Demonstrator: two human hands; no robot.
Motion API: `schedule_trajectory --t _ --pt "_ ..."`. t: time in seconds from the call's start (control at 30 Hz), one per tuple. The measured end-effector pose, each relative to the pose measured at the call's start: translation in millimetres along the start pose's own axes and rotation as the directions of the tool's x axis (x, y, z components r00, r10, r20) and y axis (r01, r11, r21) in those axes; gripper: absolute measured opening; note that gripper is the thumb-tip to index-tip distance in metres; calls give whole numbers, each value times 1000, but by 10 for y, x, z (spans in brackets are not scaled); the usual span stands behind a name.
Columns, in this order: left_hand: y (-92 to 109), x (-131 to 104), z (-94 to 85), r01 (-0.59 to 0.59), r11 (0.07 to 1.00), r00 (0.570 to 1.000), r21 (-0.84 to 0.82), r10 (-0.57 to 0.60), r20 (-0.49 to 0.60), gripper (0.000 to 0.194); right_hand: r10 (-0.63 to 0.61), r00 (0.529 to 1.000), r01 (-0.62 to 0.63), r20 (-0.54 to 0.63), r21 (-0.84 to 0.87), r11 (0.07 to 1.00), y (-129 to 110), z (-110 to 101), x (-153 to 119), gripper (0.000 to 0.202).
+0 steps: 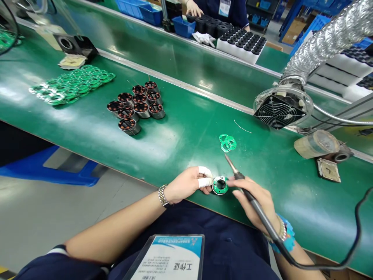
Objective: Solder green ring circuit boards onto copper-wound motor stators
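Note:
Near the front edge of the bench, my left hand [190,182], with white covers on two fingertips, is closed on the side of a motor stator. A green ring-shaped circuit board [220,186] lies on top of that stator. Held in my right hand [256,198] is a soldering iron [247,194], its tip pointing up and away, clear of the board. An outstretched finger of the same hand reaches the board's right side. Just beyond the iron's tip lie several loose green ring boards [227,143].
Several wound stators [141,109] stand left of centre, with rows of green ring boards [72,85] farther left. A fan on a foil duct [276,111] hangs at right above a plastic tub [317,143] and a sponge holder [328,170]. Across the bench, a co-worker's hand [194,7] shows.

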State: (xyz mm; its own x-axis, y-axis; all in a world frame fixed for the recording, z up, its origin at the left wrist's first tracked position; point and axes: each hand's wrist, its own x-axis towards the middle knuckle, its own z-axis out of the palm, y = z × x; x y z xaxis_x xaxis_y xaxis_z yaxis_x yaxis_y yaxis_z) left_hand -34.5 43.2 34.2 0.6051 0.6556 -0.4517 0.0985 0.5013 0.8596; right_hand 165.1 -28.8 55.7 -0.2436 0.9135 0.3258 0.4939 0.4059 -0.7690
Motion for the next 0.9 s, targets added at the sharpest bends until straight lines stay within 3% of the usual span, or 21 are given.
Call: schedule_trajectory --t 0.1,0.17,0.3,0.53,0.77,0.9 --pt "-15 0 1 -11 1000 1000 -4 11 2 16 -65 981 74 184 -44 996 80 53 90 32" --pt "-41 -22 2 -21 999 1000 -39 20 -22 17 -77 975 89 208 -48 995 113 86 106 32" --pt "-124 -124 23 -16 989 995 -150 0 -104 26 -43 994 53 104 -92 994 122 156 14 36" --pt "-187 -152 180 -3 970 997 -244 -16 -74 19 7 998 -18 -70 -156 988 70 268 -115 41" --pt "-120 -90 199 -1 988 999 -156 -6 -45 22 -130 991 126 -19 -160 979 8 230 -34 31" --pt "-149 -108 165 -1 987 997 -159 -11 -79 23 -103 995 101 -4 -164 981 -12 253 -43 29"
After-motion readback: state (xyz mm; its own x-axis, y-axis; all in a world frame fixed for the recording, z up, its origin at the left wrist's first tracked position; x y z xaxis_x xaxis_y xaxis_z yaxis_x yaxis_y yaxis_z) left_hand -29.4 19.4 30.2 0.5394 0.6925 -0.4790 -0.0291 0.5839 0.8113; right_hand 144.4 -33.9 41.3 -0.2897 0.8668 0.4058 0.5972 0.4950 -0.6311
